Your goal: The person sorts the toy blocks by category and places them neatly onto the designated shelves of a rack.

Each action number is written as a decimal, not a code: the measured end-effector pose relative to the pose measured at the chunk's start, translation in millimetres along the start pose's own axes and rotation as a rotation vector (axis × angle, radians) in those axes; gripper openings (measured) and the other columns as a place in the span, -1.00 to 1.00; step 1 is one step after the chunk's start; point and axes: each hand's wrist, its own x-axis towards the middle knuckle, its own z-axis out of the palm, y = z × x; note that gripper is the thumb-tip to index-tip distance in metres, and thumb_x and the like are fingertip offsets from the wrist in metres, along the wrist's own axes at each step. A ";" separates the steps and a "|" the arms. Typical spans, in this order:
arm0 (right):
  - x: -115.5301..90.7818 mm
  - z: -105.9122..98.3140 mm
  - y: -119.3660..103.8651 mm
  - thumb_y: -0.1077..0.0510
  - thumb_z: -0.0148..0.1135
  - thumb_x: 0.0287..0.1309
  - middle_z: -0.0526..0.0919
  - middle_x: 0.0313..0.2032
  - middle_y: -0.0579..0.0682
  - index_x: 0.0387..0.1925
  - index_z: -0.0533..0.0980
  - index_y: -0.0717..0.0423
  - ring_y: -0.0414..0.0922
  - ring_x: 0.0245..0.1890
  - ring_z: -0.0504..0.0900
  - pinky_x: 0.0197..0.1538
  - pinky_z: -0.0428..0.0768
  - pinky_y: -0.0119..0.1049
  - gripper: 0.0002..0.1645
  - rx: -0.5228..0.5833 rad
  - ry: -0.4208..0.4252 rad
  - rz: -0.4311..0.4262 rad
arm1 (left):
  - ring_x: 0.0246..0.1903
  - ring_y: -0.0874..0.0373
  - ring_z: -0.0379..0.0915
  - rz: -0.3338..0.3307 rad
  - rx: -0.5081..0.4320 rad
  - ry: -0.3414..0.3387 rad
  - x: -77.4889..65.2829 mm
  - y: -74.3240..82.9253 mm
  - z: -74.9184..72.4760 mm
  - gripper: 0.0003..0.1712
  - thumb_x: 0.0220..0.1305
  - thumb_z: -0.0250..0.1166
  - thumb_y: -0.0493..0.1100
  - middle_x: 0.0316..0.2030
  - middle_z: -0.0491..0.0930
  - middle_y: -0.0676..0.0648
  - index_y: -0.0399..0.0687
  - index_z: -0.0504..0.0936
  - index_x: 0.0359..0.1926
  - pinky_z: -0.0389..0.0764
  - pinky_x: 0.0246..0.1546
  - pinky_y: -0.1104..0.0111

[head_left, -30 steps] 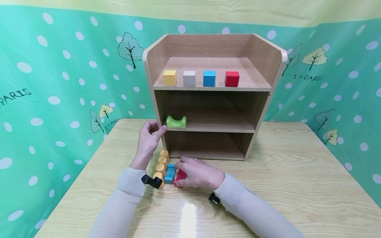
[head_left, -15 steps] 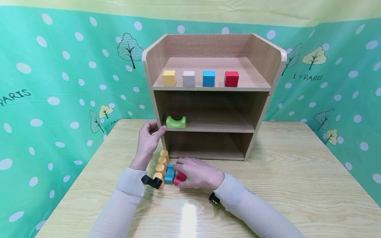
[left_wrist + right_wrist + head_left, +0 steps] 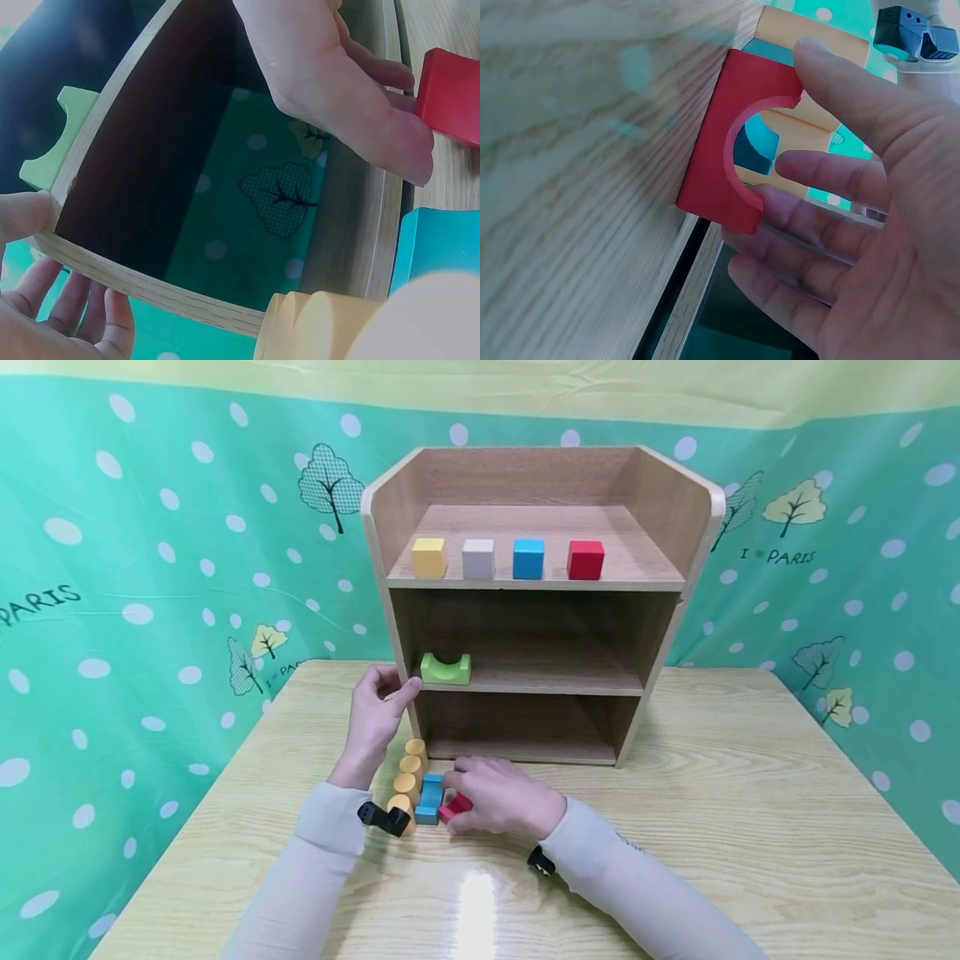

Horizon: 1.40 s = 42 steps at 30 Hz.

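My left hand holds the left side panel of the wooden shelf, its thumb on the front edge and its fingers on the outer face. In the right wrist view, my right hand pinches a red arch block by its two ends, thumb on one and fingers on the other. That block stands low at the tabletop, mostly covered by the hand in the head view. Just left of it lies a blue arch block, beside a row of several yellow cylinders.
On the top shelf stand a yellow cube, a white cube, a blue cube and a red cube. A green arch block sits at the left of the middle shelf. Patterned cloth hangs behind the table.
The red arch block has turned slightly in my right hand, whose fingers shifted a little around it. My left hand stays on the shelf panel.
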 end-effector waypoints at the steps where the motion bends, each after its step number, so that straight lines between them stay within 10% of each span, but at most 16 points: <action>1: 0.0 0.1 0.4 -0.26 0.39 -0.03 0.49 -0.29 -0.17 -0.14 0.57 -0.09 -0.26 -0.40 0.40 -0.39 0.40 -0.42 -0.51 0.000 0.000 0.004 | -0.06 0.04 0.36 -0.001 0.001 -0.001 -0.2 0.1 -0.1 -0.54 0.22 0.34 -0.10 -0.11 0.46 -0.15 -0.28 0.43 0.01 0.43 -0.06 0.27; 42: 1.2 5.8 7.8 0.03 0.44 0.01 0.52 -0.39 -0.20 -0.17 0.53 -0.08 -0.25 -0.47 0.42 -0.43 0.38 -0.40 -0.66 -0.074 0.013 0.013 | -0.05 0.03 0.36 -0.015 0.006 0.001 0.9 -1.7 0.4 -0.55 0.22 0.34 -0.10 -0.08 0.46 -0.16 -0.26 0.43 0.02 0.43 -0.04 0.24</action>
